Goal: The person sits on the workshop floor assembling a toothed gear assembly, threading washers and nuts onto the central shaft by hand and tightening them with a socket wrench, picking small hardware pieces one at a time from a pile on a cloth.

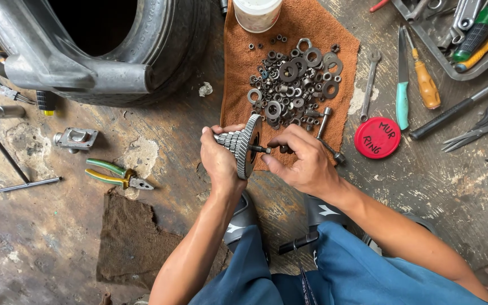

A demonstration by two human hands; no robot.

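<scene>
My left hand [219,161] grips a stack of toothed gears on a shaft [243,144], held sideways above the floor. My right hand [303,158] pinches the small dark shaft end that sticks out of the big gear's face. Both hands hover over the near edge of a brown cloth [238,62]. On the cloth lies a heap of several dark washers, nuts and rings [295,76]. A socket extension bar [324,121] lies beside my right hand on the cloth.
A tyre with a grey metal arm [86,68] fills the top left. Green-handled pliers [117,175] lie to the left. A red round lid [377,138], spanner [369,85], screwdrivers [425,79], scissors [484,124] and a tool tray [458,34] sit right. A white tub [257,14] stands on the cloth's far end.
</scene>
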